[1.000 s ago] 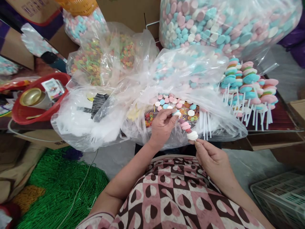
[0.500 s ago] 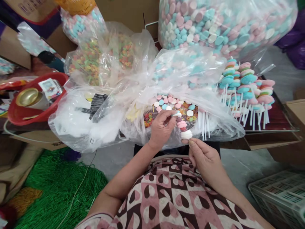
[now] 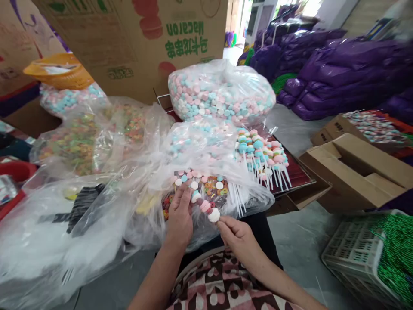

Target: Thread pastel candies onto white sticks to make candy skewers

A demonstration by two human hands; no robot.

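My right hand point(image 3: 240, 237) pinches the lower end of a candy skewer point(image 3: 205, 206), which slants up to the left. White, pink and blue-white marshmallows are threaded on it with dark red gummy rings between them. At its upper end is my left hand point(image 3: 180, 213), thumb and fingers drawn together close beside the blue-white marshmallow; what they hold, if anything, is hidden. Just beyond the hands, loose marshmallows point(image 3: 190, 173) and orange-green gummy rings point(image 3: 211, 186) lie in the opening of the plastic. White sticks point(image 3: 237, 199) lie to the right of them.
Finished skewers point(image 3: 263, 155) are heaped at the table's right. Behind stand a big bag of marshmallows point(image 3: 219, 92) and a bag of gummy rings point(image 3: 75, 142). Clear plastic point(image 3: 38, 241) covers the left side. An open carton point(image 3: 358, 168) and a crate point(image 3: 355, 249) are at right.
The head view has lifted and swung right, showing cartons and purple bags. My left fingers have slid from over the top marshmallow to its left side; my right hand keeps its pinch.
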